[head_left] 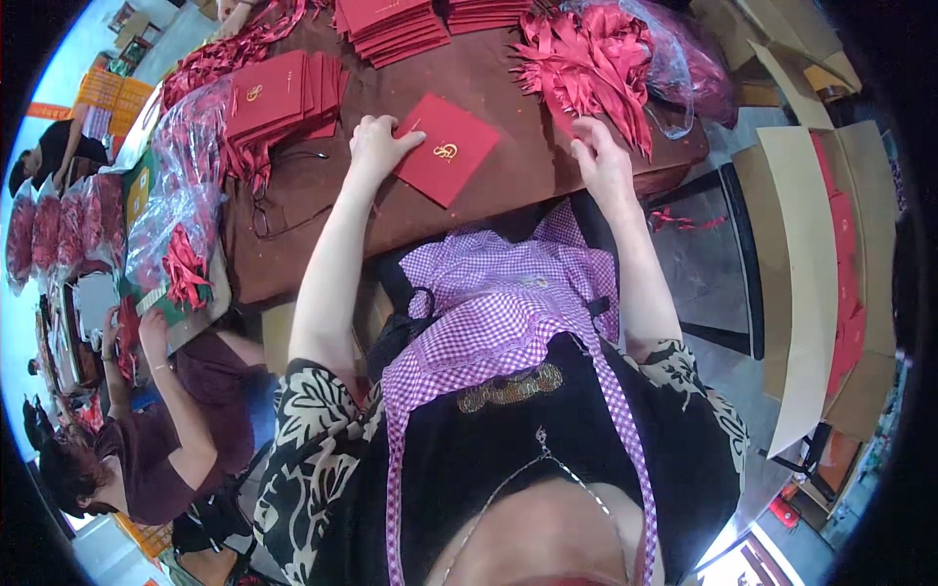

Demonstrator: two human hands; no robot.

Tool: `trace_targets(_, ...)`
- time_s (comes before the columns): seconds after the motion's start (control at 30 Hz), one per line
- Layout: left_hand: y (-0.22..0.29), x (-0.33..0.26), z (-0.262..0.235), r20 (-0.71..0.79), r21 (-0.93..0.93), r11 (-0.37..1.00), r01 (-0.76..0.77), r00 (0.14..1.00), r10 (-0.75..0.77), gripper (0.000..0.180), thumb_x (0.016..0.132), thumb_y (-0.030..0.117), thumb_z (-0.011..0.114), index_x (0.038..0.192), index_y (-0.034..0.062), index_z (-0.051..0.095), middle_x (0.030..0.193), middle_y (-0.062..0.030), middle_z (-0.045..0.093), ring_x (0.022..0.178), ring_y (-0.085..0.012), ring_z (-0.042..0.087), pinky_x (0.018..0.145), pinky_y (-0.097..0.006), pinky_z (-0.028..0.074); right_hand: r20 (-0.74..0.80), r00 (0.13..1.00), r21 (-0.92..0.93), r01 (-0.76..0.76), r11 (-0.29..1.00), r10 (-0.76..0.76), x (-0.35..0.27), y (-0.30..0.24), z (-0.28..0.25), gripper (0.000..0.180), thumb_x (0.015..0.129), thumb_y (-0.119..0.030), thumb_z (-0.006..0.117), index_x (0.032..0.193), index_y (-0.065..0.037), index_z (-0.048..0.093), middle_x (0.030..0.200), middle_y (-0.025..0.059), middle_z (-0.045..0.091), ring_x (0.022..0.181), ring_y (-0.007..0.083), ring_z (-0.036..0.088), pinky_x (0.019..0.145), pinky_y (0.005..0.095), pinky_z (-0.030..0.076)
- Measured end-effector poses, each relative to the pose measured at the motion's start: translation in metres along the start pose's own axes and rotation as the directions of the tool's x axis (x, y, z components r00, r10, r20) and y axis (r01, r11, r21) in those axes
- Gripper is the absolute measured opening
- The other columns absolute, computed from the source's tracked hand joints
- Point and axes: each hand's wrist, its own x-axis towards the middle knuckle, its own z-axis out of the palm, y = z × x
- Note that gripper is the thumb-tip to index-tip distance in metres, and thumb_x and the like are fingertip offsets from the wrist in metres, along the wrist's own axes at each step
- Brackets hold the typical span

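A red square card (447,148) with a gold emblem lies tilted on the brown table (508,176) in front of me. My left hand (378,145) rests flat on the card's left corner, fingers spread. My right hand (600,158) reaches into the lower edge of a heap of red ribbons (586,59) at the right; its fingertips touch the ribbon ends, and whether they pinch one I cannot tell.
Stacks of red cards (283,98) lie to the left and at the far edge (396,27). Clear bags hold more ribbons (181,225). A cardboard box with red cards (840,264) stands on the right. Another person (156,430) sits at my left.
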Motion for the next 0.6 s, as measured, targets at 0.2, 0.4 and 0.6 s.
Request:
trace_targets(0.2,0.001,-0.004,0.003,-0.038,-0.192,0.979,0.064,0.997,-0.073,0.053,0.066,0.039,0.077,0.094,-0.0023,0.061,0.093,-0.0212,0.062,0.089,-0.0358,0.060,0.079,-0.042,0.047,0.455,0.877,0.286,-0.309,0.907,0.155,0.008,-0.043,-0.009,0.026,0.087,-0.002,0.056,0.113,-0.001,0.058,0.092,0.0036,0.065,0.084,0.0115,0.063,0.074,0.0246,0.049)
trace_targets(0.4,0.024,-0.025,-0.019,0.078,-0.586,0.768,0.257,0.962,-0.262,0.032,0.070,0.012,0.075,0.091,-0.0032,0.056,0.081,-0.0092,0.062,0.077,-0.0118,0.059,0.062,-0.026,0.047,0.519,0.854,0.502,-0.342,0.794,0.040,0.007,-0.059,0.001,0.030,0.086,-0.001,0.057,0.116,0.002,0.059,0.098,0.0073,0.066,0.094,0.0122,0.061,0.083,0.0230,0.049)
trace_targets(0.6,0.038,-0.059,-0.026,0.098,-0.907,0.377,0.187,0.965,-0.243,0.030,0.079,0.001,0.064,0.107,-0.0024,0.056,0.085,-0.0047,0.061,0.076,-0.0110,0.057,0.069,-0.023,0.047,0.250,0.964,0.264,0.024,0.964,-0.092,0.014,-0.055,0.026,0.013,0.082,-0.003,0.063,0.093,-0.002,0.068,0.087,0.0012,0.064,0.078,0.0063,0.057,0.067,0.0219,0.045)
